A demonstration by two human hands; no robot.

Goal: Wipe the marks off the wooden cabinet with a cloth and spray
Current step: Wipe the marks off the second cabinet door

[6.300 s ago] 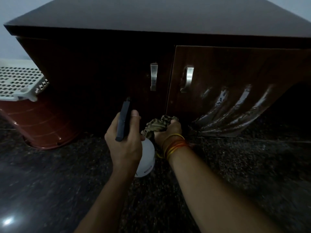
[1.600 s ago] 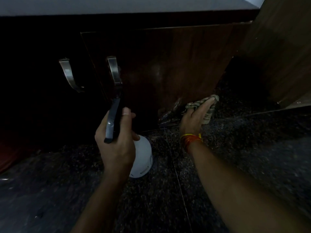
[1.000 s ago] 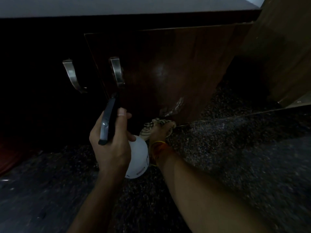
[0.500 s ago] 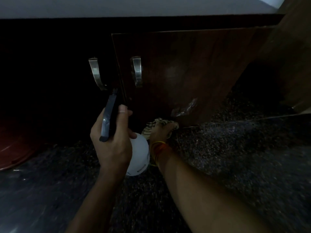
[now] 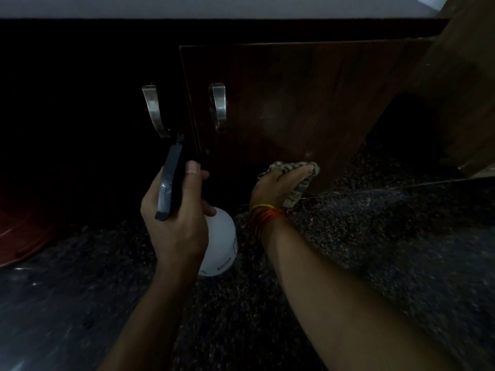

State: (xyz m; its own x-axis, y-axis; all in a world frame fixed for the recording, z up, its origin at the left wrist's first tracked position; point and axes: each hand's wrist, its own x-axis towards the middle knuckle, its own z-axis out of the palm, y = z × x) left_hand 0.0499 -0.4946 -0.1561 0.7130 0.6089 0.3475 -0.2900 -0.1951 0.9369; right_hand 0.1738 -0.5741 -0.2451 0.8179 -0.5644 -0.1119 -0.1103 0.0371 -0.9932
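Now right hand [image 5: 278, 184] presses cloth [image 5: 297, 183] further right along door [image 5: 308, 103] (streak gone); left hand [image 5: 176, 220] grips spray bottle [image 5: 221, 242].

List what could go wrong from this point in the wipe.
The spray bottle, gripped in the left hand, points at the shadowed left door, so spray may miss the door being wiped. The right hand presses the cloth low on the right door, so it may drag onto the gritty-looking floor.

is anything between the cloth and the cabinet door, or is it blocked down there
Nothing visible blocks it. The right hand grips the cloth right against the lower edge of the cabinet door. The spray bottle, held by the left hand, sits off to the left.
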